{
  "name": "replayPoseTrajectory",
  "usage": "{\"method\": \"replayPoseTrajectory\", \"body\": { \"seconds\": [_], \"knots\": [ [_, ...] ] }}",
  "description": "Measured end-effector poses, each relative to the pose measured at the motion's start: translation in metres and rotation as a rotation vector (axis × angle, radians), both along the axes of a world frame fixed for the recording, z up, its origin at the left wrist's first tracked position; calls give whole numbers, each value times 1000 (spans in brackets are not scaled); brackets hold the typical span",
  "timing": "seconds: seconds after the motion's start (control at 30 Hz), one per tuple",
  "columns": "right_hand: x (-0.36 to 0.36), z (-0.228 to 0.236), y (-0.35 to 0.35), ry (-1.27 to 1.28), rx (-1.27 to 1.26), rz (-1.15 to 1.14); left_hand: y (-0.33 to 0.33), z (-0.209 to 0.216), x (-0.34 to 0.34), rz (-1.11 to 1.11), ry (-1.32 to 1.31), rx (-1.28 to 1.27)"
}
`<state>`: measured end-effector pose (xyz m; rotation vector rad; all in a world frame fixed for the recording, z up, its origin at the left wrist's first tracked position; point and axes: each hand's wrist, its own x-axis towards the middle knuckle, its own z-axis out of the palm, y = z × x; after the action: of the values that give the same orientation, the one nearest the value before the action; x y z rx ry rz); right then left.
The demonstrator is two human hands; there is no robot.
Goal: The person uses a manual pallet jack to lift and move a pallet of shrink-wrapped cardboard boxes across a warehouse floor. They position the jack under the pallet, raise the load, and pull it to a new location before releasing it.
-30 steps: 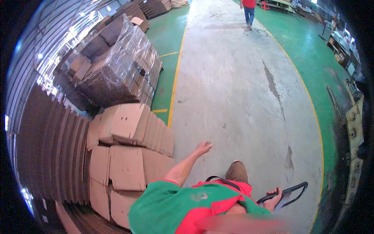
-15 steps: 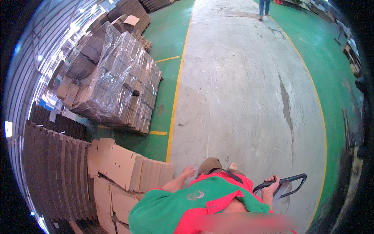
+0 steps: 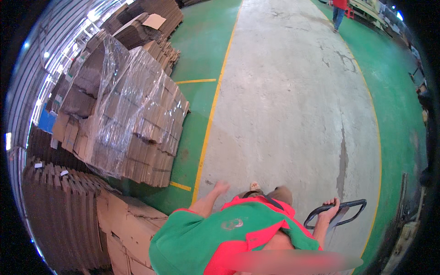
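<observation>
Counting one black loop-shaped handle (image 3: 352, 203), long axis pointing rightward; our right hand (image 3: 331, 207) grips it; our left hand (image 3: 221, 187) blurs; its spread we cannot tell.

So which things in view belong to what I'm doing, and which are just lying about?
In use:
- black looped handle, gripped by your right hand

Apparently just lying about, untouched:
- plastic-wrapped cardboard stack
- unwrapped cardboard at lower left

Your blurred left hand holds nothing visible.
</observation>
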<state>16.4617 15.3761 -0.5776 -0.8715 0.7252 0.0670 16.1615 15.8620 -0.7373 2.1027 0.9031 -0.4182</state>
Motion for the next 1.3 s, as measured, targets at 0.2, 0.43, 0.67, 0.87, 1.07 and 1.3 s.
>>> {"method": "replayPoseTrajectory", "body": {
  "seconds": [0.2, 0.43, 0.67, 0.87, 1.07, 1.3],
  "knots": [
    [170, -5, 127, -122, 34, 6, 157, 66, 283, 218, -470, -165],
    [381, 4, 290, -91, 8, 66, 261, 28, 376, 325, -209, -184],
    [561, -1, 441, -113, -207, 89, 267, -14, 353, 849, 140, -472],
    [706, -38, 566, -106, -244, 163, 343, -39, 427, 911, 142, -478],
    [828, -69, 705, -73, -267, 190, 547, -30, 585, 544, 223, -133],
    [977, -67, 845, -52, -245, 287, 769, 26, 806, 753, -328, 1]
  ]
}}
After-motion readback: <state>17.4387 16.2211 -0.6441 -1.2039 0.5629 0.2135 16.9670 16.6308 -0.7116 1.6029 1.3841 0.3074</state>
